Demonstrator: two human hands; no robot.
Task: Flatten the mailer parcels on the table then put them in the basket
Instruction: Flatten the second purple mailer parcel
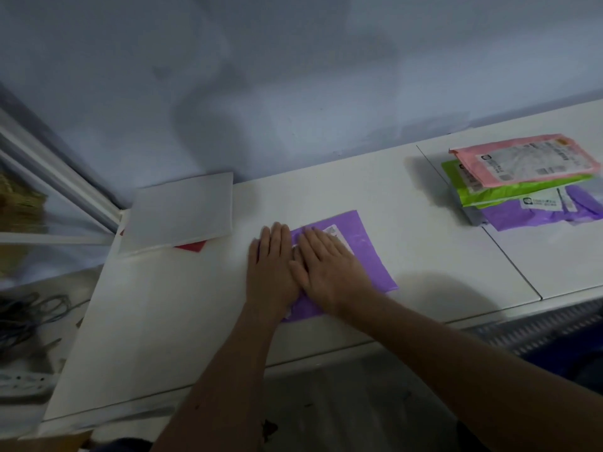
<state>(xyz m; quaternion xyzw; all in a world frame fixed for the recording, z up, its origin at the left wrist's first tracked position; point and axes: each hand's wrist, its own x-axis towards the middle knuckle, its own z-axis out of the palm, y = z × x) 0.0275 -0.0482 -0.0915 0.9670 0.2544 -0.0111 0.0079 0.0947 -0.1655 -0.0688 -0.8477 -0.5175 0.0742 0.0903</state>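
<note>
Left hand (272,265) and right hand (326,265), side by side with fingers straight, press palm-down on a purple mailer (370,256). It lies on the white table (326,190), long axis roughly left–right, label toward the wall. A stack of mailers (525,177) lies well apart, far right.

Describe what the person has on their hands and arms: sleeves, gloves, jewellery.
The left hand and right hand are bare: no gloves. The left forearm and right forearm are uncovered too, no sleeve in view, no watch or bracelet at either wrist. Too blurred to rule out rings.
</note>
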